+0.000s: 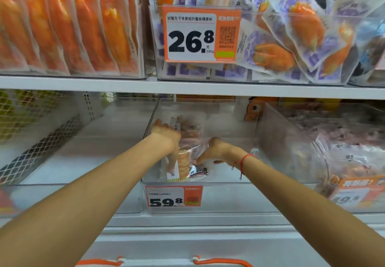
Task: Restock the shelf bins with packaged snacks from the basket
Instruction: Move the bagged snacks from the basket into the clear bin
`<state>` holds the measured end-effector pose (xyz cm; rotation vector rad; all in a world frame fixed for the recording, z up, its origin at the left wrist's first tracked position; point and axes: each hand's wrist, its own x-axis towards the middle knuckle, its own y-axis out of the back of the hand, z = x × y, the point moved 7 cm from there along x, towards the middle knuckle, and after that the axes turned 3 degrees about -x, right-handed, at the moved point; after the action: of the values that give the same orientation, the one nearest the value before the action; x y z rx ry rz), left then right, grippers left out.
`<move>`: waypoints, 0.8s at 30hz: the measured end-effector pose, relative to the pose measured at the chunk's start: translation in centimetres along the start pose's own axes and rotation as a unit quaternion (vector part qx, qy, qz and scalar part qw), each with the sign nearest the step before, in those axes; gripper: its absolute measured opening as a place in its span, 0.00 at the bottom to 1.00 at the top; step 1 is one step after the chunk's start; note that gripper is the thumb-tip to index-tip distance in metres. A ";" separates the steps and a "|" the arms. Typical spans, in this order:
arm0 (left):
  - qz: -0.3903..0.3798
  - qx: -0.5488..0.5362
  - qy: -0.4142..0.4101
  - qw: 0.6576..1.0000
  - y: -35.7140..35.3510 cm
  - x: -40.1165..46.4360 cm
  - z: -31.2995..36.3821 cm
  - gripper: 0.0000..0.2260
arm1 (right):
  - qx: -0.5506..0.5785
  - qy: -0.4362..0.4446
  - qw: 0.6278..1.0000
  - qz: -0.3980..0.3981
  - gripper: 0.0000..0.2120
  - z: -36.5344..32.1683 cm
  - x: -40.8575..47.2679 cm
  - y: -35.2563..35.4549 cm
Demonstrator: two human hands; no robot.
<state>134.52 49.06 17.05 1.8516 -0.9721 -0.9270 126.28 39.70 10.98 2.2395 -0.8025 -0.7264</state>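
A clear plastic bin (229, 196) with a "59.8" price tag (174, 196) stands on the lower shelf, centre. Inside it lie several clear snack packets (184, 162) with orange-brown contents, stood on edge. Both my arms reach over the bin's front wall. My left hand (165, 133) holds the left side of the packets, fingers curled round them. My right hand (216, 151), with a red string at the wrist, presses against their right side, fingers bent on the wrapping. The basket's orange-and-white handles (220, 261) show at the bottom edge.
An upper shelf (187, 88) carries bins of orange packets (68, 27) and purple-white packets (291, 37) with a "26.8" tag (201, 34). Right of the centre bin a bin (333, 162) holds more packets. At left stand a bare clear bin (83, 196) and a mesh divider (31, 141).
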 end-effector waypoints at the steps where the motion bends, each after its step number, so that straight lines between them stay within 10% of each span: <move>1: 0.009 0.004 0.007 1.000 0.1 0.1 0.0 0.36 | 0.000 0.020 1.000 0.014 0.25 -0.3 0.1 0.2; 7: 0.146 0.056 0.069 0.985 1.2 1.4 -1.6 0.30 | -0.046 0.064 0.982 0.174 0.24 -1.7 0.7 2.4; 13: 0.147 0.035 0.069 0.986 0.7 2.4 -1.0 0.26 | 0.064 -0.037 0.991 0.113 0.44 -0.4 2.2 1.9; 19: 0.104 0.042 0.062 0.992 -0.3 2.8 -1.2 0.31 | 0.001 -0.068 0.997 -0.040 0.10 -1.8 2.0 -0.1; 24: 0.112 0.022 0.071 0.991 0.1 3.2 -0.9 0.29 | -0.128 -0.036 0.989 0.064 0.23 -1.3 2.5 1.6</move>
<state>136.68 46.55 16.79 1.7745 -1.0928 -0.6335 128.30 37.48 12.26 1.9247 -0.8310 -0.8043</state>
